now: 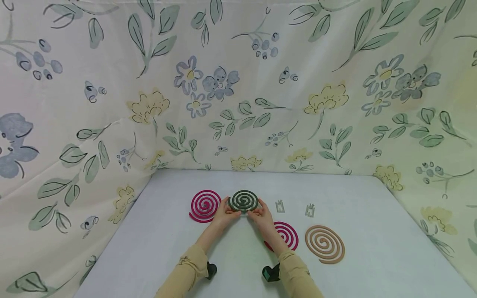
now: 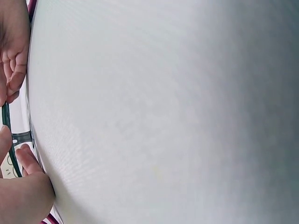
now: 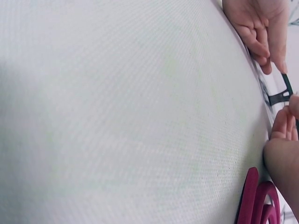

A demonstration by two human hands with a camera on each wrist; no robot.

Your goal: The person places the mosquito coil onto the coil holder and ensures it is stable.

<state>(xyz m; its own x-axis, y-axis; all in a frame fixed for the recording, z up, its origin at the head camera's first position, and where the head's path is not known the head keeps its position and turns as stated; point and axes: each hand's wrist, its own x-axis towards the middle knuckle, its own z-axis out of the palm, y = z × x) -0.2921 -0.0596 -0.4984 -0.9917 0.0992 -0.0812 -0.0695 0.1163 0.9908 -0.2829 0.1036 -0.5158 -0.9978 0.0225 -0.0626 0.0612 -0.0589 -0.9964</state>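
Both hands hold a dark green mosquito coil (image 1: 243, 201) level between them. My left hand (image 1: 225, 214) pinches its left edge, and my right hand (image 1: 263, 216) pinches the right edge, thumbs toward the near side. Beneath the coil stands a small dark metal stand (image 3: 279, 98), which the left wrist view also catches under the thin green edge. Whether the coil rests on this stand or is just above it, I cannot tell. Close beside the left hand lies a magenta coil (image 1: 205, 205). A second magenta coil (image 1: 283, 237) is partly hidden by the right forearm.
To the right lies a tan coil (image 1: 324, 241). Two small flat metal stands, one nearer (image 1: 280, 206) and one farther right (image 1: 310, 210), lie on the white table (image 1: 372, 215). Floral cloth (image 1: 238, 136) hangs behind and at the sides.
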